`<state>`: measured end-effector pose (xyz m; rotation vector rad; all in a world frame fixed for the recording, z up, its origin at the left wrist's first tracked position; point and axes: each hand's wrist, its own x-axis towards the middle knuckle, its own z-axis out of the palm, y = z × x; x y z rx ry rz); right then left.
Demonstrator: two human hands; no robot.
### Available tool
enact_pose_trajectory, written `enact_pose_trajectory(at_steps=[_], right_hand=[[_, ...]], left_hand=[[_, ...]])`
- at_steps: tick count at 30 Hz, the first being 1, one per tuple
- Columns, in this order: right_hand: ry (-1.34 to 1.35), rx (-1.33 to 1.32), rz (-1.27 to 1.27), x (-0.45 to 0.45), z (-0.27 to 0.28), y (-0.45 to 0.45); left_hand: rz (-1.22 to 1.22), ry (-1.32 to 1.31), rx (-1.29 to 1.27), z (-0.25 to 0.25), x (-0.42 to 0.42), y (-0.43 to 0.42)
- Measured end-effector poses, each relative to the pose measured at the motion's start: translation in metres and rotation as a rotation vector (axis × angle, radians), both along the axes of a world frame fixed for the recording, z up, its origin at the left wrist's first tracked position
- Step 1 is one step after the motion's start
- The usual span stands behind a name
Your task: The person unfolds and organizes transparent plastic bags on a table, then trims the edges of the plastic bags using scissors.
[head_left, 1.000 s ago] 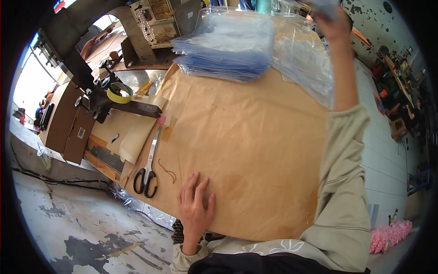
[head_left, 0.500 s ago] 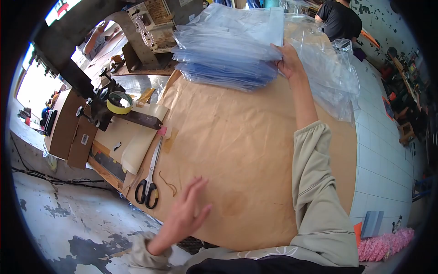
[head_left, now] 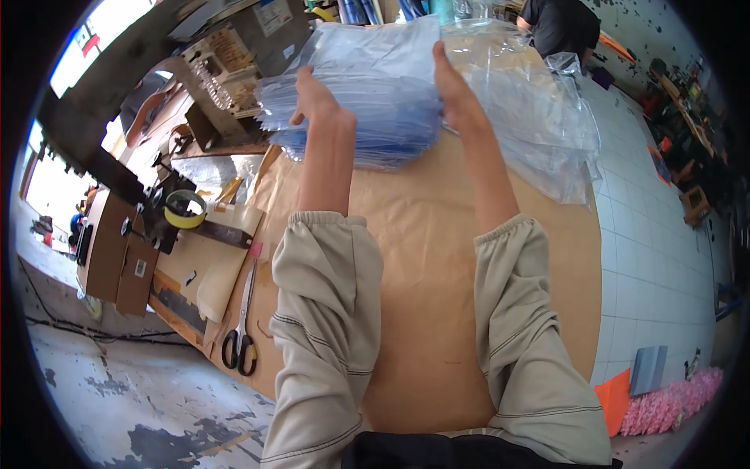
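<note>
Clear plastic sheets [head_left: 383, 109] lie piled by my unclenched left grip [head_left: 319, 100] and straight-fingered right grip [head_left: 456, 92], seemingly being squared, next calling for even inward pressure.

We see white floor tiles [head_left: 633, 273] at right, a flaking wall [head_left: 641, 35] beyond. Bright opening [head_left: 48, 178] at left; window or door, we cannot tell. Before us, a brown-covered table [head_left: 433, 273]. Lower left, we note more flaking paint [head_left: 117, 391].

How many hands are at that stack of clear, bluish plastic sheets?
2: the camera wearer's bare left hand at the left side of the clear, bluish plastic stack, and bare right hand at its right edge. Any behind the stack would be hidden.
</note>
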<state>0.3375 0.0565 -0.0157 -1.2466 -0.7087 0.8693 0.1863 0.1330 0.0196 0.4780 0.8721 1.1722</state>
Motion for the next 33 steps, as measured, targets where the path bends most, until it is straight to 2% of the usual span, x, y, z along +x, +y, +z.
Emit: enact_pose_trajectory(at_steps=[3, 7, 10, 12, 14, 16, 18, 20, 23, 24, 27, 30, 33], right_hand=[[-0.21, -0.123, -0.213, -0.014, -0.008, 0.021], [-0.174, -0.1, -0.148, -0.012, -0.003, 0.008], [-0.512, -0.083, -0.09, 0.029, -0.011, 0.009], [-0.904, -0.186, -0.194, 0.062, -0.017, -0.011], [-1.198, -0.653, -0.482, 0.062, -0.021, -0.046], [-1.341, -0.9, -0.334, 0.1, -0.045, -0.064], [-1.314, -0.944, -0.159, 0.118, -0.067, -0.083], [-1.418, -0.808, -0.125, 0.151, -0.098, -0.092], [-1.625, -0.693, -0.094, 0.156, -0.089, -0.105], [-1.698, -0.67, -0.077, 0.153, -0.086, -0.11], [-1.857, -0.702, -0.245, 0.16, -0.069, -0.115], [-1.943, -0.713, -0.365, 0.155, -0.029, -0.135], [-2.026, -0.469, -0.447, 0.107, 0.009, -0.179]], left_hand=[[0.141, 0.034, -0.116, -0.001, 0.011, -0.003], [0.171, 0.107, -0.163, -0.006, 0.012, -0.002], [0.082, 0.042, -0.021, -0.009, 0.001, -0.011], [-0.049, -0.006, 0.093, -0.025, -0.015, -0.005], [-0.007, 0.108, 0.388, -0.018, -0.033, -0.059], [-0.165, 0.309, 0.704, -0.032, -0.057, -0.102], [-0.206, 0.48, 1.059, -0.059, -0.069, -0.148], [-0.288, 0.727, 1.451, -0.095, -0.083, -0.178], [-0.732, 1.432, 1.612, -0.128, -0.1, -0.197], [-0.748, 1.424, 1.596, -0.133, -0.102, -0.197], [-0.748, 1.416, 1.598, -0.134, -0.098, -0.188], [-0.743, 1.417, 1.606, -0.133, -0.102, -0.187], [-0.74, 1.354, 1.556, -0.131, -0.108, -0.185]])
